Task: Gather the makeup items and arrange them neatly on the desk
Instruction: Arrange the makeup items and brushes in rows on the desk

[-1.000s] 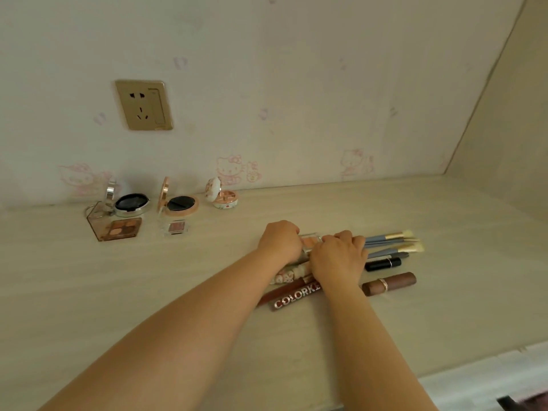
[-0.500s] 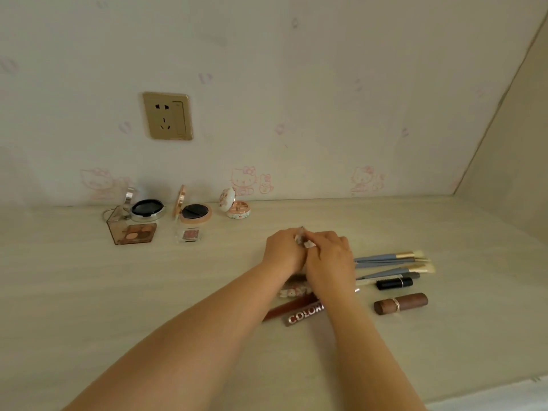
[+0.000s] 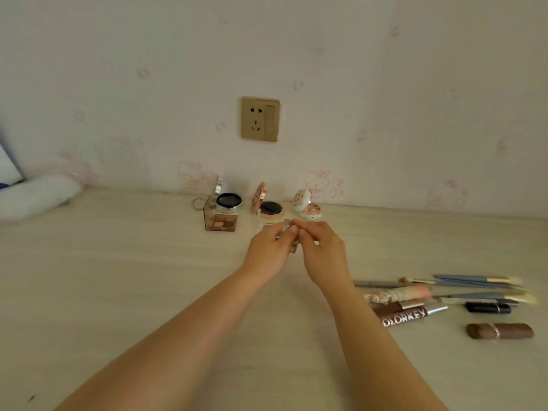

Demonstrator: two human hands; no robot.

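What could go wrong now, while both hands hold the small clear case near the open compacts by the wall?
1. The left hand and right hand pinch the small clear case only at its edges; it may slip and fall on the desk.
2. The open compact with its upright lid stands just behind the hands; a forward move could knock it over.
3. The brown lipstick lies on its side, so it might roll.

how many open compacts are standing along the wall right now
3. A silver compact on the left, a pink compact in the middle, and a white compact on the right, all below the wall socket. The hands may hide smaller cases.
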